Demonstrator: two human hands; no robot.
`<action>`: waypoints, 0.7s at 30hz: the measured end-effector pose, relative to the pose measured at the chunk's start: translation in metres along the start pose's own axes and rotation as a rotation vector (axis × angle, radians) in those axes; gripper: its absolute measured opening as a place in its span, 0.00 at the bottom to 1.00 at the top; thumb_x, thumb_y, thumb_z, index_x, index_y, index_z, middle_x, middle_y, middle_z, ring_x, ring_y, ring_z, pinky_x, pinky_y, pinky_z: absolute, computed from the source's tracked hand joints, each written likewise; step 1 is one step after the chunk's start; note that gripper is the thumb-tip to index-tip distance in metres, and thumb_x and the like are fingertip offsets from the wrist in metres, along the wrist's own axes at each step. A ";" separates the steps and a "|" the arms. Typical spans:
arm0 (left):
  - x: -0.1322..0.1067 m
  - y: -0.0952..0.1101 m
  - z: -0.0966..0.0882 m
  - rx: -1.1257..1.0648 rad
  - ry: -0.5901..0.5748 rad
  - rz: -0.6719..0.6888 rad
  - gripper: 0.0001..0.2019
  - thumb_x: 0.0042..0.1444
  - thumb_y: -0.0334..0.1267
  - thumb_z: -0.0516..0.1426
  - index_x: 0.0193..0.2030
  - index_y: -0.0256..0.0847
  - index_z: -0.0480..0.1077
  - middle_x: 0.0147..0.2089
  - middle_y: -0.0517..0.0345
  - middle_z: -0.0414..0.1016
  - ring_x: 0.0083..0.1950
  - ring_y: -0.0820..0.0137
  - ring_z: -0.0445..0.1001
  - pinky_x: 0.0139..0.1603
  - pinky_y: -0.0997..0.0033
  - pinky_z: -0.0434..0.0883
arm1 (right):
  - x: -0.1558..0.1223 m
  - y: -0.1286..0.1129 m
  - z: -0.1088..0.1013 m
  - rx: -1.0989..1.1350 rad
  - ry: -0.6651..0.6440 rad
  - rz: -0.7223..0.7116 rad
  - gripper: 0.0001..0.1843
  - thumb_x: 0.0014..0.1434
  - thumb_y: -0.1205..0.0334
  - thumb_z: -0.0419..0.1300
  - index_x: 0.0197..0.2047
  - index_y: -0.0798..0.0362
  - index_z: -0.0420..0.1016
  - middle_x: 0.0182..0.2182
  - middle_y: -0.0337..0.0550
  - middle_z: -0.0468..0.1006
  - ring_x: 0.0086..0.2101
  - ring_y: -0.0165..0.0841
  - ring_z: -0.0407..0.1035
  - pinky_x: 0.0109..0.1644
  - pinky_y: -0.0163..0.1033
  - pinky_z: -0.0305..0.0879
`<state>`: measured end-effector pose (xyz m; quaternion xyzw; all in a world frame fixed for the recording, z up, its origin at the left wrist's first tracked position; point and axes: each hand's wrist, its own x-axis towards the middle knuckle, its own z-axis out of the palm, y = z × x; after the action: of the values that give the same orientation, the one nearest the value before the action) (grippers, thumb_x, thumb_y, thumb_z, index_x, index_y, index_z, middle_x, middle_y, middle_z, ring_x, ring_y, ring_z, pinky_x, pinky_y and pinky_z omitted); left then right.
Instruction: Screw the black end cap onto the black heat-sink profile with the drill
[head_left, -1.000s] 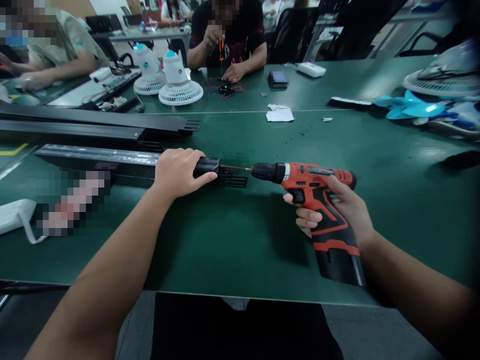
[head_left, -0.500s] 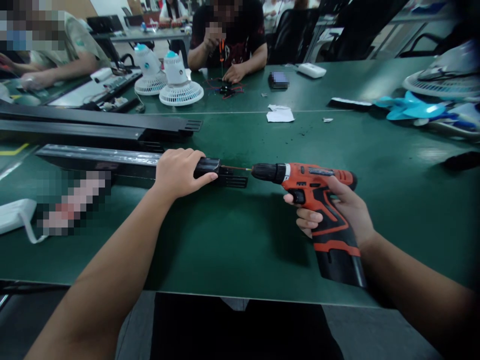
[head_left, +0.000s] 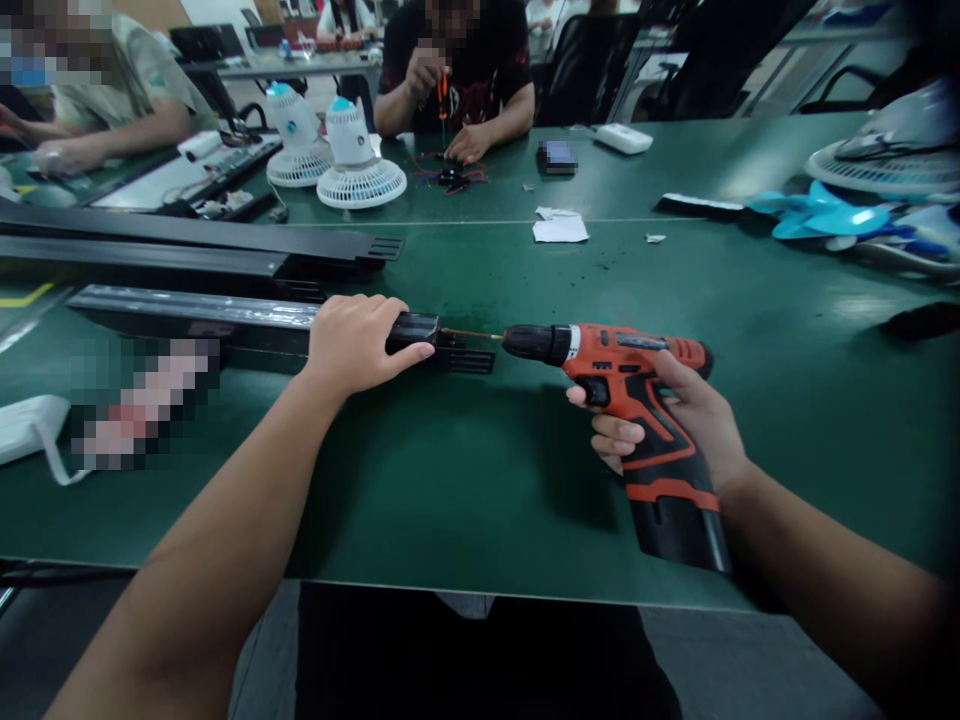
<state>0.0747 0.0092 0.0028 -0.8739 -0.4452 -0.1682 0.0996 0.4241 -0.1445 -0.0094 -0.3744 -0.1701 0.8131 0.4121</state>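
My right hand (head_left: 697,425) is wrapped round the grip of an orange and black cordless drill (head_left: 637,350), a finger by its trigger. A long thin bit (head_left: 472,334) runs left from the chuck and meets the end of a long black bar-shaped housing (head_left: 187,310). Over that housing, close to its right end, my left hand (head_left: 356,345) is closed, thumb along the near side. A slotted black tab (head_left: 472,362) sticks out below the bit. Where exactly the tip of the bit sits is too small to make out.
More black housings (head_left: 150,245) lie behind on the green table (head_left: 420,480). White fans (head_left: 360,165) stand further back, near a co-worker's hands (head_left: 469,145) with a screwdriver. Paper (head_left: 560,226) lies mid-table; blue fan blades (head_left: 817,215) are at right.
Both hands, the drill and the housing keep practically the same places. The whole view has shifted very slightly.
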 end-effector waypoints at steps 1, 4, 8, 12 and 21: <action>0.000 0.000 0.000 -0.006 -0.004 -0.001 0.37 0.61 0.73 0.48 0.52 0.42 0.79 0.43 0.44 0.82 0.46 0.47 0.79 0.50 0.47 0.68 | 0.000 0.000 0.000 0.003 -0.005 -0.003 0.37 0.63 0.32 0.54 0.52 0.59 0.79 0.21 0.37 0.64 0.24 0.32 0.63 0.28 0.34 0.69; 0.001 -0.001 0.000 -0.010 -0.007 0.000 0.37 0.61 0.74 0.47 0.51 0.43 0.79 0.42 0.45 0.82 0.45 0.47 0.78 0.49 0.48 0.68 | 0.000 0.000 0.001 0.007 -0.017 -0.012 0.37 0.63 0.32 0.55 0.51 0.59 0.79 0.21 0.37 0.65 0.23 0.32 0.63 0.28 0.35 0.69; 0.001 -0.001 0.001 0.010 0.008 0.004 0.37 0.61 0.74 0.46 0.49 0.43 0.78 0.41 0.46 0.82 0.44 0.49 0.78 0.49 0.49 0.68 | 0.001 0.000 0.002 0.009 0.000 -0.019 0.35 0.64 0.32 0.53 0.51 0.57 0.78 0.23 0.39 0.67 0.23 0.32 0.62 0.27 0.36 0.69; 0.000 -0.001 0.001 -0.014 0.013 -0.002 0.36 0.61 0.74 0.47 0.49 0.44 0.78 0.41 0.46 0.81 0.45 0.49 0.78 0.49 0.49 0.68 | 0.000 0.000 0.004 0.016 0.024 -0.017 0.35 0.64 0.31 0.52 0.51 0.56 0.78 0.24 0.40 0.68 0.23 0.31 0.62 0.26 0.36 0.68; 0.000 -0.001 0.002 0.012 0.025 0.012 0.38 0.61 0.75 0.46 0.49 0.43 0.78 0.42 0.45 0.81 0.45 0.49 0.78 0.49 0.50 0.68 | 0.000 0.001 0.006 0.091 0.027 -0.013 0.36 0.64 0.34 0.51 0.50 0.58 0.81 0.19 0.38 0.67 0.21 0.32 0.64 0.26 0.35 0.71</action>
<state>0.0743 0.0097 0.0012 -0.8738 -0.4395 -0.1758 0.1113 0.4189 -0.1449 -0.0066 -0.3650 -0.1297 0.8122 0.4363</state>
